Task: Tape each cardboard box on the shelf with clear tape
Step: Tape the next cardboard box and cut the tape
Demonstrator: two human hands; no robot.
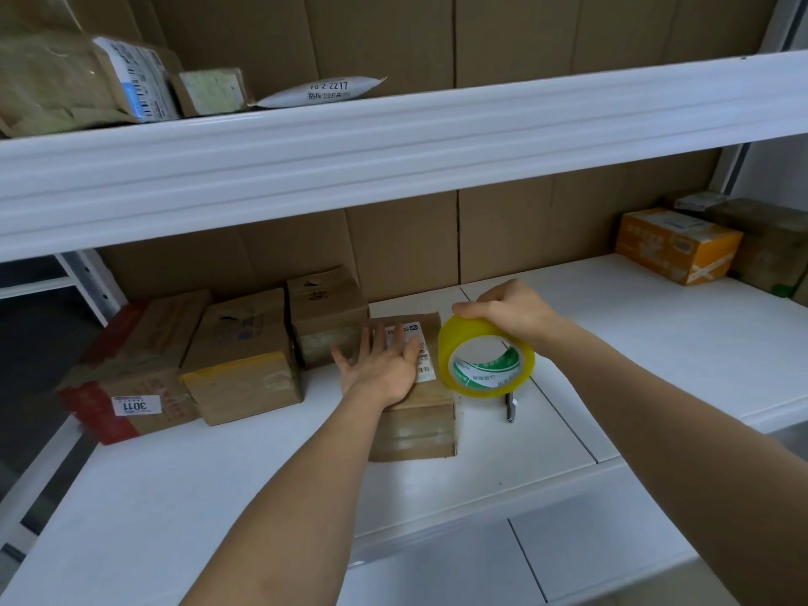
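Cardboard box (pixel 419 426), small, stiff and, we judge, light, lies near the shelf (pixel 612 343) front under our flat, straight-fingered left hand (pixel 384 365), while our right hand (pixel 503 308) curls over the tape roll (pixel 485 360), best gripped at its rigid rim.

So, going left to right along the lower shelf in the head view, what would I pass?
Box with red tape → box with yellow tape → plain box → left hand flat on a labelled box → tape roll held by the right hand → orange box.
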